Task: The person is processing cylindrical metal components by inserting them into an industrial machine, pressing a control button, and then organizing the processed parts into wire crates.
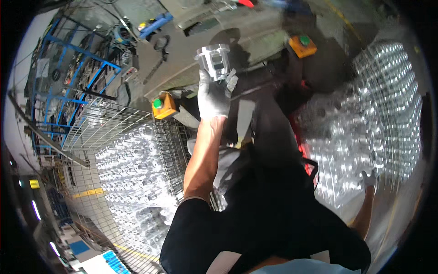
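In my raised left hand (213, 98), white-gloved, is a shiny metal cylindrical part (214, 60) with a flanged rim and rectangular cut-outs. The fingers close round its lower end, and it sits in front of the grey machine bed (182, 68). My right hand (369, 178), also gloved, is low at the far right beside a large stack of similar shiny metal parts (340, 146). Its fingers look spread apart, close to the stack's lower edge; whether they touch a part is hard to see at this size.
On the left stands a wire cage (109, 119) filled with rows of metal parts (130, 169). Two orange boxes with green buttons, one at the left (164, 106) and one at the right (302, 46), flank the machine's front. Blue shelving (75, 50) stands behind the cage.
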`<act>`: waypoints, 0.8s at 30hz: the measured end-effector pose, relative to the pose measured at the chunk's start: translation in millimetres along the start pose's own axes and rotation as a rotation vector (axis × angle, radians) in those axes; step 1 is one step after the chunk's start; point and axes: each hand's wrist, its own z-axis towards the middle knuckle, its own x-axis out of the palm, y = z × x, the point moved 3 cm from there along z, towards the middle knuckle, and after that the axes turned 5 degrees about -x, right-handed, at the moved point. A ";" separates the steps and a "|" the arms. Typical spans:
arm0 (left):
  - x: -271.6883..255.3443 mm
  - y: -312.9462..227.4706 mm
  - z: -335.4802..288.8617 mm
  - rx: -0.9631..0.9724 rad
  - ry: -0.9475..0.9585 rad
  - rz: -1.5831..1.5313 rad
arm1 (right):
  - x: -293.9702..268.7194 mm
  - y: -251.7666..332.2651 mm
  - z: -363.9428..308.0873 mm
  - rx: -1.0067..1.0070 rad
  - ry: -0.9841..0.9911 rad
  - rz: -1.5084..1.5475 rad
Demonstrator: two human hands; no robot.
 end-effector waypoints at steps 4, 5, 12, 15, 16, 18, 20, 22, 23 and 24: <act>2.3 -9.0 99.4 0.098 0.066 -0.179 | -16.3 3.7 52.8 -0.412 -0.161 0.163; -13.3 -11.9 132.5 0.022 0.025 -0.193 | -16.0 29.6 68.1 -0.577 -0.068 0.047; 6.1 -55.1 208.8 0.101 -0.307 -0.076 | -53.3 358.0 -86.2 -0.763 0.100 0.481; 29.0 -57.8 215.4 0.072 -0.403 -0.049 | -67.1 413.1 -103.6 -0.961 0.084 0.444; 31.3 -64.2 212.6 0.057 -0.493 -0.004 | -70.0 437.4 -109.2 -0.981 0.088 0.444; 18.2 -65.7 227.1 0.027 -0.434 -0.029 | -78.1 484.8 -125.9 -1.110 0.078 0.455; 47.9 -58.1 208.3 0.113 -0.466 0.032 | -86.9 516.2 -129.2 -1.202 -0.027 0.442; 36.0 -63.5 221.7 0.100 -0.524 0.121 | -94.2 557.5 -144.2 -1.331 -0.117 0.439; 27.5 -61.0 231.9 0.097 -0.519 0.043 | -100.9 577.3 -154.2 -1.422 -0.251 0.426; 27.1 -57.0 236.1 0.094 -0.521 0.041 | -106.0 592.8 -157.9 -1.494 -0.388 0.406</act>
